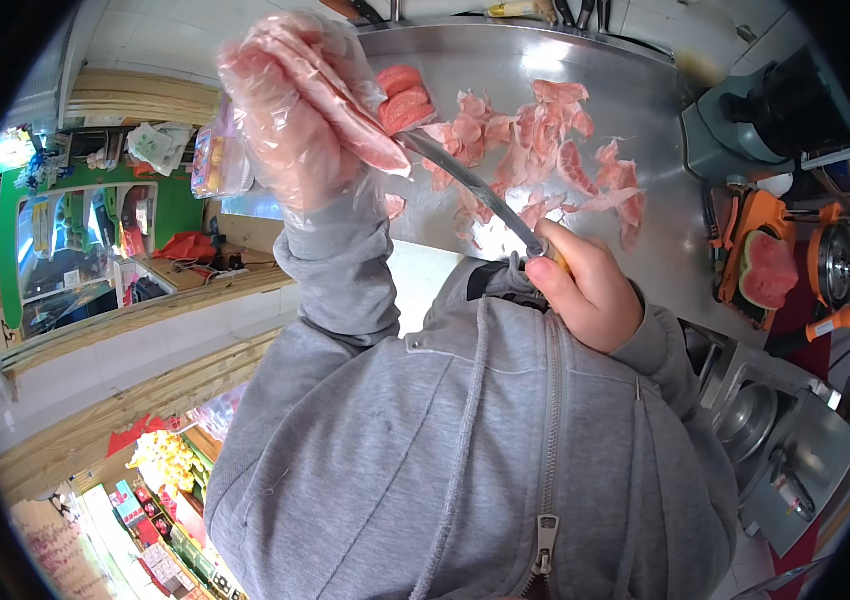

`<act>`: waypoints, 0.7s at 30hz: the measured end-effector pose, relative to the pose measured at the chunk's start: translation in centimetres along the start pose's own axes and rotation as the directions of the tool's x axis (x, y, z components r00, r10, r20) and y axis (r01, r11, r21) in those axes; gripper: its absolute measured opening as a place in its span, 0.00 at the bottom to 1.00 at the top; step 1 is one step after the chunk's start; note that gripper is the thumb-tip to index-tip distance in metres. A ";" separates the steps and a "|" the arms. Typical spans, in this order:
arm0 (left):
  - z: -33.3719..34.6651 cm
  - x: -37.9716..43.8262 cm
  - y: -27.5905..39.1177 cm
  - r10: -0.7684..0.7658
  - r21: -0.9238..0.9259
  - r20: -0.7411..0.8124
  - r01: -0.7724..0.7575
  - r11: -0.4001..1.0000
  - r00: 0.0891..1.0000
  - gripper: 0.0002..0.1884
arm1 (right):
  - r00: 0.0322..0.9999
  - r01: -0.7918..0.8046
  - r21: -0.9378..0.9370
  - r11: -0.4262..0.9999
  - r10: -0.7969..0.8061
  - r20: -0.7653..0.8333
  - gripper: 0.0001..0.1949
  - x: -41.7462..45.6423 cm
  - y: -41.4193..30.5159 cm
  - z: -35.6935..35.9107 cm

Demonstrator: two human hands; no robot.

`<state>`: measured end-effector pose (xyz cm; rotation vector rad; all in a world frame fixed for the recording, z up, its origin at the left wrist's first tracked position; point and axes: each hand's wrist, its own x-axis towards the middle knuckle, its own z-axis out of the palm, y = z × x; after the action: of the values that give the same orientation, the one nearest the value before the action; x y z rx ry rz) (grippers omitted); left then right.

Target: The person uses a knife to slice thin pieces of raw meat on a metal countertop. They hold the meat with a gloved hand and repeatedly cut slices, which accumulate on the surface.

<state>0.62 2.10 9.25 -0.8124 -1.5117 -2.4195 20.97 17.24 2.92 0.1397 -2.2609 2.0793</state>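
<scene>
My left hand (293, 127), in a clear plastic glove, holds up a wedge of pink citrus fruit (350, 112), which looks like peeled pomelo, over the left end of the steel worktop (654, 225). A knife (470, 180) is in my bare right hand (582, 285), its blade slanting up to the left, the tip beside or behind the lower end of the fruit; whether they touch I cannot tell. Pieces of red fruit flesh (404, 101) sit in a small stack just right of the glove. Torn pink membranes and peel scraps (537, 142) lie scattered across the worktop.
On the right stand a grey-green appliance (725, 127), a cut watermelon piece (768, 270) on orange equipment and a steel sink (747, 420). Knife handles (586, 13) line the back edge. A clear container (218, 165) stands left, behind my gloved hand.
</scene>
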 end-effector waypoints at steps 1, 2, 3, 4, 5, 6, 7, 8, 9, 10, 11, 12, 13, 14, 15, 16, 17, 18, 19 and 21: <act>0.2 0.2 0.0 0.024 -0.054 0.043 -0.022 0.998 0.999 0.31 | 1.000 0.005 -0.002 1.000 -0.005 0.000 0.14 0.0 0.0 -0.1; 0.4 0.4 0.0 0.047 -0.112 0.086 -0.037 0.993 0.995 0.32 | 1.000 0.010 -0.004 1.000 -0.010 -0.001 0.14 0.0 -0.1 -0.2; 0.7 0.6 0.2 0.073 -0.161 0.130 -0.051 0.986 0.989 0.33 | 1.000 0.018 0.004 1.000 -0.018 0.004 0.14 0.0 -0.3 -0.2; -0.1 1.4 0.4 0.104 -0.236 0.276 -0.037 0.971 0.955 0.34 | 1.000 0.026 0.012 1.000 -0.026 0.008 0.14 0.0 -0.5 -0.2; -0.5 1.8 0.5 0.142 -0.307 0.414 -0.009 0.952 0.899 0.35 | 0.999 0.034 0.021 0.999 -0.034 0.012 0.15 0.1 -0.7 -0.2; -0.3 1.7 0.2 0.164 -0.365 0.403 -0.007 0.931 0.900 0.36 | 0.999 0.019 0.013 1.000 -0.020 0.037 0.15 0.1 -0.7 -0.4; -0.1 1.6 0.2 0.146 -0.363 0.383 0.003 0.932 0.912 0.37 | 0.998 0.005 0.007 1.000 -0.005 0.062 0.15 0.2 -0.6 -0.5; 0.0 1.4 0.4 0.128 -0.361 0.363 0.012 0.932 0.923 0.37 | 0.996 -0.010 0.000 1.000 0.010 0.089 0.16 0.3 -0.5 -0.7; 0.1 1.3 0.5 0.112 -0.357 0.341 0.018 0.934 0.933 0.37 | 0.997 -0.011 0.011 1.000 0.010 0.082 0.16 0.4 -0.6 -0.7; 0.2 1.3 0.2 0.119 -0.419 0.345 0.039 0.907 0.931 0.38 | 0.997 -0.011 0.021 1.000 0.010 0.076 0.16 0.6 -0.7 -0.6; 0.2 1.4 0.0 0.144 -0.381 0.365 0.007 0.924 0.920 0.38 | 0.997 -0.012 0.032 0.999 0.010 0.070 0.16 0.6 -0.8 -0.5; 0.0 1.5 0.0 0.169 -0.342 0.385 -0.030 0.939 0.907 0.38 | 0.997 -0.024 0.011 1.000 0.023 0.074 0.16 0.5 -0.8 -0.6; -0.2 1.7 0.0 0.193 -0.303 0.406 -0.068 0.951 0.893 0.38 | 0.996 -0.035 -0.009 0.999 0.035 0.079 0.16 0.3 -0.7 -0.7; -0.5 2.1 0.2 0.230 -0.331 0.407 -0.092 0.939 0.884 0.38 | 0.995 -0.046 -0.030 0.998 0.048 0.084 0.16 0.0 -0.6 -0.9; -0.8 2.7 0.4 0.267 -0.363 0.409 -0.114 0.925 0.873 0.38 | 0.995 -0.053 -0.069 0.996 0.059 0.075 0.16 -0.4 -0.1 -1.1; -1.2 3.2 0.7 0.269 -0.383 0.421 -0.098 0.918 0.866 0.37 | 0.995 -0.061 -0.108 0.992 0.069 0.066 0.16 -0.9 0.7 -1.2; -1.5 3.6 1.1 0.270 -0.403 0.434 -0.083 0.911 0.859 0.37 | 0.995 -0.069 -0.147 0.987 0.078 0.056 0.15 -1.3 1.3 -1.0; -1.7 3.7 1.5 0.234 -0.407 0.459 -0.032 0.913 0.857 0.36 | 0.995 -0.014 -0.079 0.997 0.006 -0.101 0.15 -1.5 1.1 -0.8; -1.7 3.7 1.9 0.199 -0.410 0.483 0.019 0.912 0.853 0.35 | 0.993 0.004 -0.062 0.998 -0.011 -0.119 0.14 -1.2 0.9 -1.0; -0.6 2.5 1.2 0.162 -0.407 0.478 0.055 0.912 0.863 0.30 | 0.985 0.032 -0.033 0.999 -0.037 -0.166 0.14 0.3 -0.5 -1.9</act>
<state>-1.13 1.34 11.31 -1.6630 -1.0777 -2.6488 20.75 19.09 3.62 0.0025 -2.1751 1.9592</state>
